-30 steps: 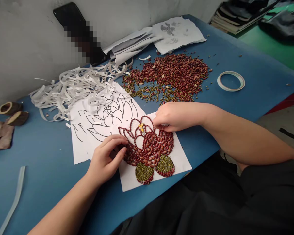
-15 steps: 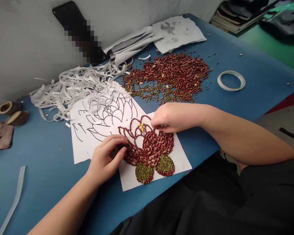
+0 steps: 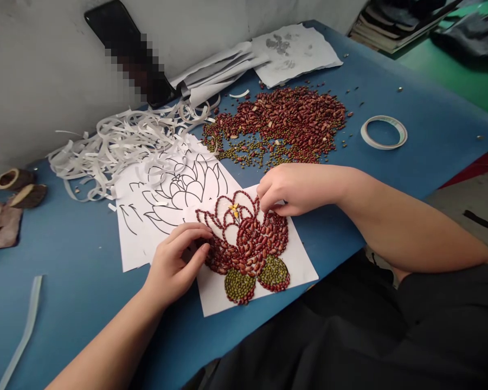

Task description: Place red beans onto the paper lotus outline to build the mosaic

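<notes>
A white sheet carries a flower made of red beans, with two round patches of green beans below and a small yellow piece near the top. At the flower's left edge rests my left hand, its fingers curved and thumb apart, with nothing seen in it. My right hand is over the upper right petals, fingertips pinched and pointing down; whatever they hold is too small or hidden to make out. Behind the sheet lies a loose pile of red and green beans.
Printed flower drawings lie partly under the bean picture. Curled paper strips are heaped behind them. A tape roll sits at the right, a phone leans on the wall, and wood pieces are at the left.
My right hand has moved slightly up and to the right, uncovering a bit more of the petal outline. My left hand stays where it was.
</notes>
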Demonstrator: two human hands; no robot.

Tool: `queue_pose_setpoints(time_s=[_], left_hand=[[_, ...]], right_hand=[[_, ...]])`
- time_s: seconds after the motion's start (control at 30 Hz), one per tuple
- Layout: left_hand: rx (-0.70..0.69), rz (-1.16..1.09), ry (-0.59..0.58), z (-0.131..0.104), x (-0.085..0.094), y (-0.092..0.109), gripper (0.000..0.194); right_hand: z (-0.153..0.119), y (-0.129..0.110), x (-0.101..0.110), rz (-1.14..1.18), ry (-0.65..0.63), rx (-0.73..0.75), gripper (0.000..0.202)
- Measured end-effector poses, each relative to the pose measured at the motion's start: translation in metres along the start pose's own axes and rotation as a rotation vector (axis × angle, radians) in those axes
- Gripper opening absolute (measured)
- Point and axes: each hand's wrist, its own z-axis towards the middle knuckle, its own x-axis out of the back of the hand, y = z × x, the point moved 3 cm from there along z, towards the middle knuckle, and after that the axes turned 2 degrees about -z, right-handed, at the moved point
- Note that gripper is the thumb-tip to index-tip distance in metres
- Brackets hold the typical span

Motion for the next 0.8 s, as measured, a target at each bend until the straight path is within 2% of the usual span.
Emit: queue_pose_setpoints(time_s=[0.4,0.63,0.8], left_hand=[[-0.011,-0.008,-0.005,-0.0006,-0.0004,0.0001,0.016],[-0.029,-0.008,-0.002,0.0014,-0.0011,0.0003,0.015],[-0.018,-0.023,-0.006,0.0008,-0.0015,-0.002,0.015]], right_hand=[[0.0,0.0048,-0.0047,-0.02,-0.046,-0.02,0.022],[0.004,-0.0008,-0.0031,-0.062,-0.085,-0.056,0.016],[0.003,-0.0018,-0.0027,-0.031,-0.022,0.016,0.02]])
